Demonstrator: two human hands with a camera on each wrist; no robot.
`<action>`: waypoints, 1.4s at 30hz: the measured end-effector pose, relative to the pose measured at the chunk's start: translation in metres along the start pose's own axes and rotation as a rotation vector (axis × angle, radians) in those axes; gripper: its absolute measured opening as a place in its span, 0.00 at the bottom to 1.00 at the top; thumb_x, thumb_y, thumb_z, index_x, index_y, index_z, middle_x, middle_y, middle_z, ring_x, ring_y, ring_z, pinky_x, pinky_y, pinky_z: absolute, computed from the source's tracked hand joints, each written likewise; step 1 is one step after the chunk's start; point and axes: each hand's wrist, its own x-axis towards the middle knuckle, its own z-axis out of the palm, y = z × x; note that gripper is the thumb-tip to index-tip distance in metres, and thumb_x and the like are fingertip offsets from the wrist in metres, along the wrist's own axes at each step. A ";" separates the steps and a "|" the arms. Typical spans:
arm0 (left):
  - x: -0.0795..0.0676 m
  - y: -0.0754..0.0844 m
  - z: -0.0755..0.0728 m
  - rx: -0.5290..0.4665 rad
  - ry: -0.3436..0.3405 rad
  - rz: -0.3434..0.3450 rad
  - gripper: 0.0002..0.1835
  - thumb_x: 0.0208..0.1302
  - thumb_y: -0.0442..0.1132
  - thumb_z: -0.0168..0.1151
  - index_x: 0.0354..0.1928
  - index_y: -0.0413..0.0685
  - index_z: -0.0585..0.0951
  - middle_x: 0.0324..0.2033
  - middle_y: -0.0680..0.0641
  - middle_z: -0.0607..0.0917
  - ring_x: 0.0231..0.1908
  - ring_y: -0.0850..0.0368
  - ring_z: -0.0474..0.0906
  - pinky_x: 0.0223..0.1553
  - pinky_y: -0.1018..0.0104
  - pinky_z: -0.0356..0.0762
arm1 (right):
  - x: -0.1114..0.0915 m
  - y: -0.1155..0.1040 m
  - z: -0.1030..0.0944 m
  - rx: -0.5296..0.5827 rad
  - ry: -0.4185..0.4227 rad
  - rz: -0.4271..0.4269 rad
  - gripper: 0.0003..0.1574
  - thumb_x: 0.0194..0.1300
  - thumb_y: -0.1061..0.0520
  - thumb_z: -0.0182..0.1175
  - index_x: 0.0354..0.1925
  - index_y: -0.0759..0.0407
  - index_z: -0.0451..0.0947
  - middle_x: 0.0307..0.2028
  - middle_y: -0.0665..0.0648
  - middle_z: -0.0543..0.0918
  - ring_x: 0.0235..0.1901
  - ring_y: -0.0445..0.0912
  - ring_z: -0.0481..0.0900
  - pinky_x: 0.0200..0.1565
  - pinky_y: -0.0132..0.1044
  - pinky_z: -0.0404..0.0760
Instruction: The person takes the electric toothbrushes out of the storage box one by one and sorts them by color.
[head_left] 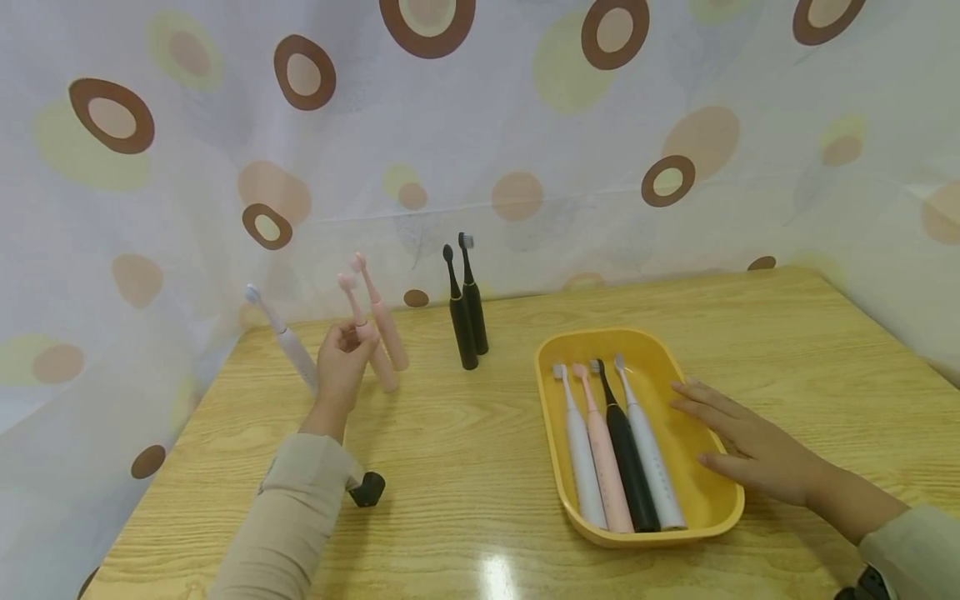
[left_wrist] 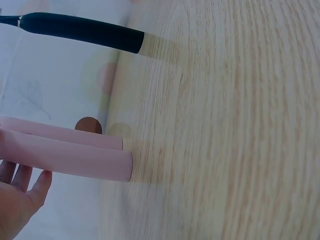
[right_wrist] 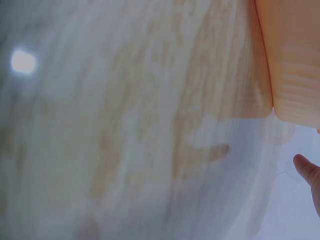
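Observation:
My left hand (head_left: 347,362) pinches a pink electric toothbrush (head_left: 382,367) near the top of its handle. That toothbrush stands upright, close in front of a second pink toothbrush (head_left: 392,337). In the left wrist view the pink handle (left_wrist: 90,161) overlaps the one behind it, and fingertips (left_wrist: 42,186) lie along its side. A white toothbrush (head_left: 295,354) stands just left of this hand, its lower end hidden. My right hand (head_left: 757,446), fingers extended, is at the right rim of a yellow tray (head_left: 712,475); only its thumb (right_wrist: 306,169) shows in the right wrist view.
Two black toothbrushes (head_left: 462,333) stand upright toward the back. Inside the tray several toothbrushes lie side by side: white (head_left: 583,467), pink (head_left: 609,467), black (head_left: 630,467) and white (head_left: 656,467). A patterned curtain (head_left: 480,150) hangs behind the wooden table (head_left: 450,467).

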 end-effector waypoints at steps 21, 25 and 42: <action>-0.013 0.014 -0.011 -0.098 -0.004 -0.007 0.22 0.58 0.33 0.55 0.53 0.35 0.63 0.46 0.45 0.70 0.47 0.56 0.66 0.52 0.66 0.64 | -0.001 0.000 0.000 -0.022 0.010 -0.021 0.36 0.54 0.60 0.58 0.61 0.57 0.58 0.63 0.57 0.52 0.62 0.40 0.40 0.59 0.40 0.49; -0.018 0.018 -0.013 -0.119 0.016 0.002 0.21 0.58 0.33 0.55 0.52 0.35 0.63 0.48 0.44 0.69 0.49 0.54 0.66 0.52 0.67 0.64 | 0.000 -0.001 0.000 -0.029 0.012 -0.036 0.36 0.53 0.60 0.58 0.61 0.58 0.58 0.63 0.57 0.52 0.63 0.40 0.40 0.57 0.28 0.44; -0.040 0.030 -0.012 -0.295 0.019 0.020 0.13 0.57 0.28 0.52 0.44 0.41 0.66 0.43 0.47 0.70 0.45 0.58 0.67 0.50 0.69 0.66 | 0.000 0.000 0.000 -0.030 0.012 -0.032 0.36 0.54 0.60 0.57 0.60 0.58 0.58 0.63 0.58 0.53 0.63 0.41 0.40 0.59 0.35 0.46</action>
